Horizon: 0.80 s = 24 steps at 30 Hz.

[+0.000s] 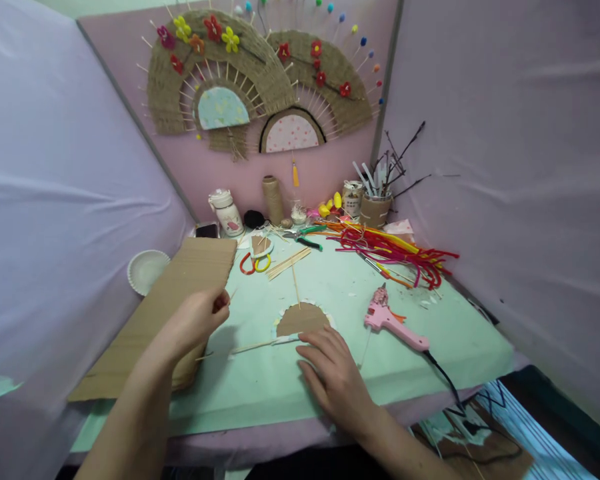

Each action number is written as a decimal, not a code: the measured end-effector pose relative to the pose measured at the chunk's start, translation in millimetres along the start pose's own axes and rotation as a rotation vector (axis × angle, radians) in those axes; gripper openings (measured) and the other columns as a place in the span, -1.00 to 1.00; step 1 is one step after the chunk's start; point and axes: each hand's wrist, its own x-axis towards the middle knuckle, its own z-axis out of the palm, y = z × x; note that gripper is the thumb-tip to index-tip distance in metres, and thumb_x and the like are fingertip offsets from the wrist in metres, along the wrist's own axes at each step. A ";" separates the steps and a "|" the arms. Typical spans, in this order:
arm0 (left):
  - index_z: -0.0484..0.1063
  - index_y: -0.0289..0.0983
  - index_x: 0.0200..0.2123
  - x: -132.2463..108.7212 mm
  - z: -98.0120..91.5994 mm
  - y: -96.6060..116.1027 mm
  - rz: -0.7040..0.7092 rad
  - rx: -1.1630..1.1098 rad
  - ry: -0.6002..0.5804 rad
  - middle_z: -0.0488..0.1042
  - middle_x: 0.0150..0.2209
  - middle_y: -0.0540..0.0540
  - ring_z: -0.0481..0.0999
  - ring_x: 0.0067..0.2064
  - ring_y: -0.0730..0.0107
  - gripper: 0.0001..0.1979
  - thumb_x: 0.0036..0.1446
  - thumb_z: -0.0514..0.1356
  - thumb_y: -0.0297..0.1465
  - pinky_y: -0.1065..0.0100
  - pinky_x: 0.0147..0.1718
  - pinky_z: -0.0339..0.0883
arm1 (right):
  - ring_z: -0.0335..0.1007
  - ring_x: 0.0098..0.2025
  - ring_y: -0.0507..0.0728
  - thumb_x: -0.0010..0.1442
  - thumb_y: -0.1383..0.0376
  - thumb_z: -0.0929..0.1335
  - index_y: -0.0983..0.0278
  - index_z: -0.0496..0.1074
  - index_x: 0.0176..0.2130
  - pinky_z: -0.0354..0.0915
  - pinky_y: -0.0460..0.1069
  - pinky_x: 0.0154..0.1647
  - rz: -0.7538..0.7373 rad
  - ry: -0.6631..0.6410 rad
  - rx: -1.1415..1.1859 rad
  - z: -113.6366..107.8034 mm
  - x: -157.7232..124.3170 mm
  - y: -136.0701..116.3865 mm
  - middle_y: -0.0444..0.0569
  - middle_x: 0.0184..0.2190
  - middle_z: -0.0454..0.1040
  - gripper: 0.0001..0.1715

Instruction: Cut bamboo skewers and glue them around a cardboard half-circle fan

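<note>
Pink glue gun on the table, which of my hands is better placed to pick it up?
Your right, I'd say. The right hand lies at the cardboard half-circle, with the pink glue gun just to its right. The left hand is farther off, by the large cardboard sheet.

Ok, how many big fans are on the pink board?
2: one big fan on the pink board's left, the other big fan on its right, partly overlapped by the first.

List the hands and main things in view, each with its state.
Left hand: curled, seemingly pinching a thin stick
Right hand: open, palm down
Cardboard semicircle: lying flat
Glue gun: unheld, cord attached
Pliers: handles apart
White bottle: upright, lidded
Twine spool: upright
Pipe cleaners: piled loosely
</note>
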 end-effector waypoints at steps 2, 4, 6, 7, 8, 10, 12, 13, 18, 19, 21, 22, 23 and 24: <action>0.31 -0.24 -0.44 -21.3 1.8 0.0 0.026 -0.373 0.077 0.37 -0.54 0.04 0.35 -0.49 0.43 -0.89 0.07 0.15 -0.34 0.41 -0.48 0.19 | 0.41 -0.01 0.17 0.23 0.47 0.29 0.23 0.39 -0.04 0.25 0.23 0.16 -0.015 0.029 -0.005 -19.0 -1.0 0.9 0.06 -0.07 0.50 -0.70; 0.30 -0.24 -0.38 -38.9 12.1 6.5 0.044 -0.722 0.087 0.38 -0.51 0.05 0.36 -0.49 0.46 -0.83 0.10 0.19 -0.28 0.43 -0.50 0.22 | 0.38 0.04 0.18 0.24 0.44 0.31 0.23 0.37 0.00 0.25 0.22 0.16 0.009 0.085 -0.069 -44.0 -1.4 8.2 0.08 -0.04 0.49 -0.67; 0.29 -0.23 -0.29 -50.9 29.8 19.1 0.058 -1.006 0.095 0.44 -0.42 0.03 0.38 -0.49 0.49 -0.80 0.11 0.22 -0.27 0.46 -0.54 0.22 | 0.36 0.08 0.21 0.26 0.38 0.31 0.24 0.37 0.04 0.28 0.18 0.11 0.104 0.121 -0.178 -70.4 -2.8 23.7 0.12 0.02 0.45 -0.66; 0.29 -0.23 -0.27 -54.8 40.3 27.3 0.060 -1.103 0.091 0.45 -0.39 0.02 0.39 -0.48 0.50 -0.81 0.13 0.23 -0.28 0.46 -0.53 0.24 | 0.34 0.09 0.23 0.27 0.32 0.31 0.24 0.38 0.04 0.28 0.17 0.10 0.172 0.120 -0.256 -82.6 -4.7 34.0 0.13 0.03 0.44 -0.68; 0.29 -0.23 -0.28 -57.7 51.3 36.3 0.065 -1.169 0.094 0.45 -0.39 0.02 0.39 -0.49 0.51 -0.82 0.14 0.22 -0.29 0.47 -0.53 0.25 | 0.34 0.09 0.26 0.29 0.24 0.30 0.26 0.38 0.05 0.28 0.19 0.09 0.226 0.095 -0.345 -93.4 -7.9 45.5 0.15 0.03 0.43 -0.66; 0.32 -0.26 -0.32 -61.5 72.5 55.2 0.056 -1.211 0.081 0.46 -0.36 -0.01 0.43 -0.43 0.50 -0.84 0.18 0.21 -0.31 0.45 -0.48 0.31 | 0.34 0.05 0.32 0.30 0.06 0.25 0.32 0.38 0.06 0.28 0.23 0.06 0.329 0.032 -0.499 -109.5 -18.0 68.9 0.22 -0.01 0.44 -0.51; 0.35 -0.28 -0.34 -64.2 91.1 72.2 0.050 -1.223 0.072 0.46 -0.36 -0.04 0.46 -0.40 0.47 -0.84 0.21 0.19 -0.30 0.41 -0.41 0.36 | 0.34 0.01 0.37 0.29 -0.09 0.19 0.38 0.38 0.06 0.28 0.26 0.02 0.408 -0.028 -0.599 -117.4 -31.0 88.4 0.28 -0.05 0.43 -0.33; 0.36 -0.29 -0.34 -65.4 99.3 79.1 0.055 -1.238 0.073 0.46 -0.35 -0.05 0.47 -0.40 0.46 -0.83 0.22 0.17 -0.30 0.39 -0.39 0.38 | 0.35 -0.01 0.37 0.28 -0.12 0.17 0.39 0.38 0.06 0.28 0.26 0.01 0.431 -0.060 -0.619 -118.5 -37.2 95.7 0.29 -0.06 0.43 -0.28; 0.38 -0.29 -0.38 -70.4 132.5 91.0 0.170 -1.164 0.231 0.42 -0.32 -0.07 0.45 -0.32 0.44 -0.82 0.26 0.13 -0.34 0.38 -0.30 0.36 | 0.33 -0.06 0.34 0.25 -0.14 0.20 0.35 0.37 0.08 0.27 0.23 -0.02 0.468 -0.191 -0.601 -108.4 -48.2 109.8 0.23 -0.08 0.43 -0.28; 0.39 -0.28 -0.38 -71.2 137.7 90.1 0.198 -1.128 0.259 0.41 -0.33 -0.06 0.45 -0.30 0.44 -0.83 0.26 0.13 -0.35 0.39 -0.30 0.35 | 0.33 -0.08 0.34 0.24 -0.14 0.21 0.35 0.38 0.06 0.27 0.23 -0.03 0.476 -0.203 -0.597 -105.8 -46.2 110.2 0.22 -0.10 0.43 -0.30; 0.40 -0.28 -0.33 -72.7 146.1 87.2 0.224 -1.086 0.279 0.40 -0.33 -0.05 0.44 -0.31 0.45 -0.87 0.27 0.13 -0.39 0.41 -0.32 0.35 | 0.33 -0.12 0.33 0.23 -0.12 0.24 0.33 0.42 -0.02 0.27 0.20 -0.07 0.492 -0.215 -0.587 -101.8 -40.1 110.1 0.20 -0.16 0.43 -0.37; 0.40 -0.27 -0.30 -73.4 149.2 85.8 0.234 -1.070 0.281 0.40 -0.32 -0.05 0.44 -0.32 0.46 -0.89 0.27 0.12 -0.40 0.41 -0.33 0.35 | 0.33 -0.14 0.32 0.23 -0.10 0.24 0.33 0.43 -0.07 0.27 0.19 -0.08 0.499 -0.221 -0.575 -100.6 -36.9 109.5 0.18 -0.20 0.43 -0.41; 0.40 -0.27 -0.28 -74.0 151.4 84.7 0.248 -1.052 0.285 0.41 -0.31 -0.05 0.44 -0.32 0.46 -0.91 0.27 0.12 -0.41 0.42 -0.33 0.35 | 0.34 -0.16 0.30 0.24 -0.09 0.24 0.32 0.43 -0.12 0.27 0.18 -0.09 0.505 -0.226 -0.556 -100.1 -34.0 108.6 0.16 -0.23 0.42 -0.44; 0.40 -0.27 -0.28 -74.4 152.9 83.8 0.274 -1.030 0.296 0.42 -0.31 -0.06 0.44 -0.31 0.46 -0.91 0.27 0.11 -0.43 0.42 -0.32 0.35 | 0.34 -0.18 0.29 0.24 -0.08 0.24 0.31 0.43 -0.16 0.27 0.17 -0.10 0.513 -0.227 -0.530 -100.2 -31.6 107.3 0.15 -0.26 0.42 -0.47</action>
